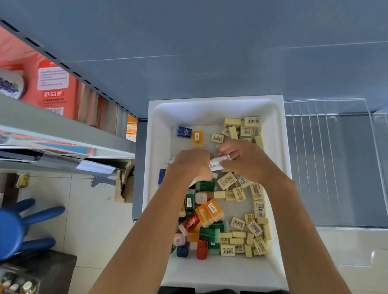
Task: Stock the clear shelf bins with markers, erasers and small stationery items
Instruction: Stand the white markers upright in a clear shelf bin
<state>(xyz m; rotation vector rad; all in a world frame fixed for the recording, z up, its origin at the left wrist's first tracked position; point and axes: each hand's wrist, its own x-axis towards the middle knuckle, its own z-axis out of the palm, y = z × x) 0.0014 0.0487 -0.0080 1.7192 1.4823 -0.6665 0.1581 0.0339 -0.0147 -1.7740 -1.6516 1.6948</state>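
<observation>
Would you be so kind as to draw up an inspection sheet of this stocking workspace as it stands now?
Surface: grey shelf, with a white tray at its front.
Job's things: cream erasers lie mostly on the tray's right side and coloured cases mostly on its left; white tubes are held above them; a clear bin stands to the right of the tray.
Clutter: cardboard box and blue stool on the tiled floor.
Grippers: left hand grips the white tubes; right hand pinches them.
Cables: nothing seen.
Surroundings: red paper packs on the shelving at left.
</observation>
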